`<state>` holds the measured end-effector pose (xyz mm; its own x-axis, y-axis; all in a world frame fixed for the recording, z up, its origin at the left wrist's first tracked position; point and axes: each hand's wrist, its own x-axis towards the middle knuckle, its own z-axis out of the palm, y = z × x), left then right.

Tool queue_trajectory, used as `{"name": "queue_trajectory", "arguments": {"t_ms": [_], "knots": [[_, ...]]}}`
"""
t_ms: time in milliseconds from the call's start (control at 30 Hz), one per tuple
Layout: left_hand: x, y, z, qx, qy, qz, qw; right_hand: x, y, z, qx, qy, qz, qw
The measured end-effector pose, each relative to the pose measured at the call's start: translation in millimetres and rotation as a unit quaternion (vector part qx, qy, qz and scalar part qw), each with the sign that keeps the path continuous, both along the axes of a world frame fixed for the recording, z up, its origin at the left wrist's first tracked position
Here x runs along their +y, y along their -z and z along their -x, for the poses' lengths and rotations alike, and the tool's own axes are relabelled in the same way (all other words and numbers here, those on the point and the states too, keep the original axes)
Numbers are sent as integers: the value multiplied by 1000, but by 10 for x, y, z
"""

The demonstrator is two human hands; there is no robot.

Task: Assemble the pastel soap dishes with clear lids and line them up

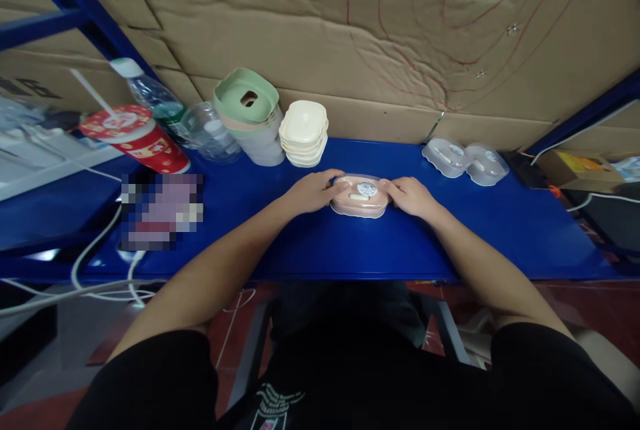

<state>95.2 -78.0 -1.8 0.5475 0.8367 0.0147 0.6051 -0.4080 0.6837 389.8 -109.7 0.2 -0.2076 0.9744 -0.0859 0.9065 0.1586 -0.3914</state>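
Note:
A pink plastic box (361, 205) under a clear cover, with a round white label on top, rests on the blue table in front of me. My left hand (316, 191) grips its left end, thumb on the top. At the right end my right hand (409, 195) holds it the same way, thumb near the label. Behind and to the left stand a stack of cream lids (304, 125) and a taller stack of tubs topped by a green lid with a hole (246, 98). Two similar boxes in clear covers (465, 160) sit side by side at the back right.
On the left are a red paper cup with a straw (150, 140), a clear bottle (155, 100) and clear plastic covers (213, 133). White cables (100, 243) run over the left side. A cardboard wall (300, 30) closes off the back of the blue table (500, 230).

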Motion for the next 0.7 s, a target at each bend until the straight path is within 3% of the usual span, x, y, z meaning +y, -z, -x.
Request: {"name": "queue_trajectory", "arguments": {"t_ms": [67,133,200,300,367,433,500,600,700], "knots": [[-5,-18,-7,20,-1,14,1000,5,28,-21,3,23,-38,999],[-4,-17,-13,26,-13,25,999,-1,48,-38,30,25,-127,991],[7,-1,-15,7,-38,29,999,-10,56,-42,76,-56,-203,975],[32,17,1,-29,-66,26,997,-20,56,-32,92,-238,-216,942],[48,6,27,-39,-77,13,996,-17,54,-41,61,-265,-212,939],[63,-17,62,-41,-88,-13,995,-4,54,-89,15,-211,-224,951],[78,-39,101,-42,-95,-49,993,19,56,-179,-35,-112,-246,962],[104,-59,158,-38,-112,-108,987,63,65,-332,-88,24,-282,955],[137,-73,210,-20,-154,-148,977,103,86,-405,-109,57,-293,948]]}}
